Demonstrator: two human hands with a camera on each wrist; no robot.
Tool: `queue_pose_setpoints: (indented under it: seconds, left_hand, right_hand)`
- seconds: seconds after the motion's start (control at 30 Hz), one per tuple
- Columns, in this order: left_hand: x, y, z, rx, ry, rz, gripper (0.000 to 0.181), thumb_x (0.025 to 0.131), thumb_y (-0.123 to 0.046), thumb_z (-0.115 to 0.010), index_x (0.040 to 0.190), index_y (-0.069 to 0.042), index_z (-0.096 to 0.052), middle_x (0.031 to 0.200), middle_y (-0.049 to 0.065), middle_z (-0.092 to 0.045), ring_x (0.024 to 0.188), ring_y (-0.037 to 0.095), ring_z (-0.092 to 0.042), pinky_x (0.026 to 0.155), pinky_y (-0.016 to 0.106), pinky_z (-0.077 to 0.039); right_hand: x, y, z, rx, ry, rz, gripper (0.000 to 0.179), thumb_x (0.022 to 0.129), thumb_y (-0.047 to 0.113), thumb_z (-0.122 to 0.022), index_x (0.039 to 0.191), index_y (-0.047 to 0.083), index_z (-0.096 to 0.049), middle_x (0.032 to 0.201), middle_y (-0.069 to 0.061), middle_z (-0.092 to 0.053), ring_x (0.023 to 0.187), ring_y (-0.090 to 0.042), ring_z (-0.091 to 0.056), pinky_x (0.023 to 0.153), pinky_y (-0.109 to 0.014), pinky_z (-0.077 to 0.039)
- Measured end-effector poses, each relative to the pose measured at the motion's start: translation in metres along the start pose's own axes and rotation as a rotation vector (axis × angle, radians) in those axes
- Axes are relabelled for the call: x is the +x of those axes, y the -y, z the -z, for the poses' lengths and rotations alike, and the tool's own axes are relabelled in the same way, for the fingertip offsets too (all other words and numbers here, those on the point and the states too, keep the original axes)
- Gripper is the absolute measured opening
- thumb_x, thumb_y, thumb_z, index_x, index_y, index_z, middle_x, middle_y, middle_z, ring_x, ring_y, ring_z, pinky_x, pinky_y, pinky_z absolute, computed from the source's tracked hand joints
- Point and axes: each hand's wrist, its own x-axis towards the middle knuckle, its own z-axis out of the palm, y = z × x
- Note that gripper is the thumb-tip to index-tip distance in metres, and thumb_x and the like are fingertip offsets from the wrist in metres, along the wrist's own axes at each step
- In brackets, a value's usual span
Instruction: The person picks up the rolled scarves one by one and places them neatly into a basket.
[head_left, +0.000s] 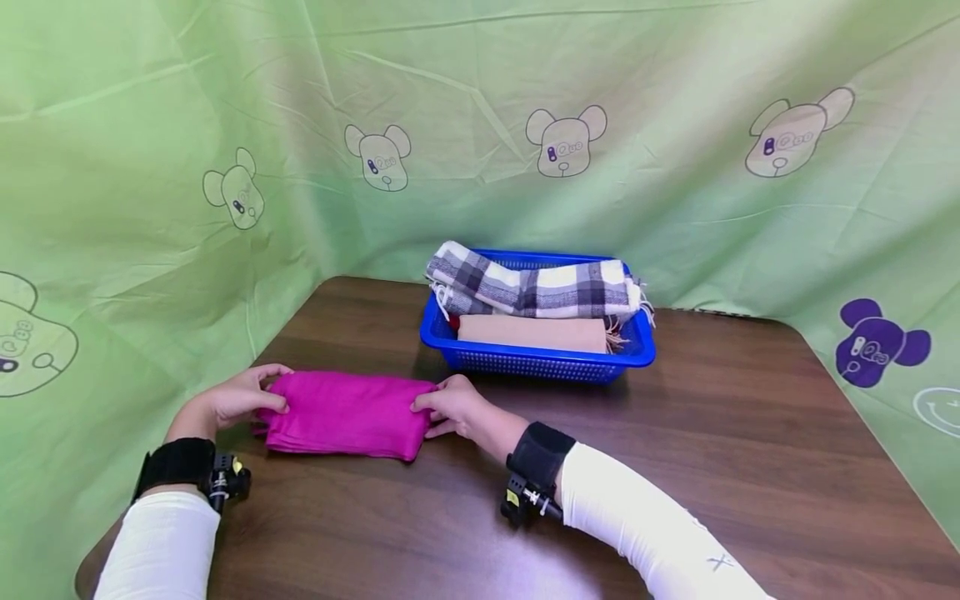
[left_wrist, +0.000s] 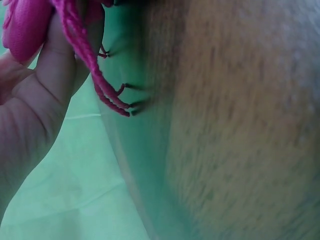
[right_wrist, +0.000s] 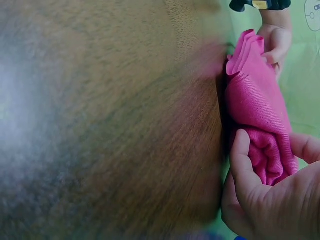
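A folded magenta scarf (head_left: 348, 414) is at the left part of the brown table, held at both ends. My left hand (head_left: 243, 395) grips its left end, thumb on top. At the right end my right hand (head_left: 457, 406) pinches the scarf between thumb and fingers. The right wrist view shows the rolled layers of the scarf (right_wrist: 260, 105) between the thumb and fingers of the right hand (right_wrist: 270, 200). Twisted fringe hangs past the left hand (left_wrist: 45, 90) in the left wrist view, near the tabletop.
Behind the scarf stands a blue plastic basket (head_left: 540, 363). In it lie a black, grey and white checked scarf (head_left: 540, 287) and a folded beige scarf (head_left: 531, 332) with fringe. A green curtain (head_left: 465, 67) with bear prints surrounds the table (head_left: 720, 433).
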Motion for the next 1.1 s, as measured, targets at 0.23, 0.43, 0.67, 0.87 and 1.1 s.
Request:
queue_pose_setpoints:
  seconds: [0.23,0.43,0.67,0.87,1.1]
  left_hand:
    - [-0.002,-0.004,-0.003,-0.019,0.027,-0.039,0.048,0.083,0.008,-0.061,0.124,0.006,-0.038,0.093,0.004,-0.058,0.074,0.014,-0.063,0.066,0.032,-0.057]
    - [-0.003,-0.007,-0.005,-0.02,0.034,-0.059,0.048,0.082,0.008,-0.061,0.124,0.007,-0.038,0.094,0.004,-0.058,0.075,0.014,-0.063,0.067,0.031,-0.058]
    - [-0.006,-0.013,-0.006,-0.032,0.034,-0.08,0.045,0.082,0.009,-0.06,0.123,0.002,-0.041,0.094,0.005,-0.058,0.072,0.015,-0.063,0.064,0.033,-0.058]
    - [-0.01,-0.02,-0.009,-0.037,0.05,-0.09,0.044,0.083,0.009,-0.06,0.122,-0.002,-0.044,0.097,0.005,-0.059,0.076,0.017,-0.064,0.067,0.035,-0.059]
    - [-0.014,-0.029,-0.015,-0.033,0.056,-0.1,0.042,0.084,0.007,-0.061,0.121,-0.008,-0.047,0.099,0.007,-0.057,0.077,0.016,-0.063,0.068,0.036,-0.059]
  right_hand:
    - [-0.004,0.003,0.005,-0.005,0.018,-0.007,0.026,0.079,-0.003,-0.073,0.088,0.002,-0.05,0.073,-0.011,-0.059,0.063,-0.018,-0.06,0.061,-0.042,-0.06]
    - [-0.009,0.007,0.008,-0.003,0.049,-0.001,0.024,0.08,-0.003,-0.072,0.09,0.001,-0.051,0.075,-0.012,-0.062,0.064,-0.018,-0.062,0.062,-0.041,-0.06]
    - [-0.016,0.013,0.01,-0.006,0.069,0.01,0.022,0.08,-0.003,-0.071,0.09,0.001,-0.052,0.074,-0.012,-0.064,0.062,-0.017,-0.063,0.063,-0.041,-0.06]
    - [-0.023,0.017,0.015,-0.016,0.082,0.013,0.019,0.081,-0.001,-0.071,0.088,0.001,-0.054,0.071,-0.011,-0.063,0.061,-0.017,-0.062,0.061,-0.039,-0.06]
    - [-0.034,0.022,0.023,-0.024,0.104,0.025,0.021,0.081,0.0,-0.07,0.092,0.0,-0.052,0.073,-0.011,-0.062,0.064,-0.017,-0.062,0.064,-0.04,-0.06]
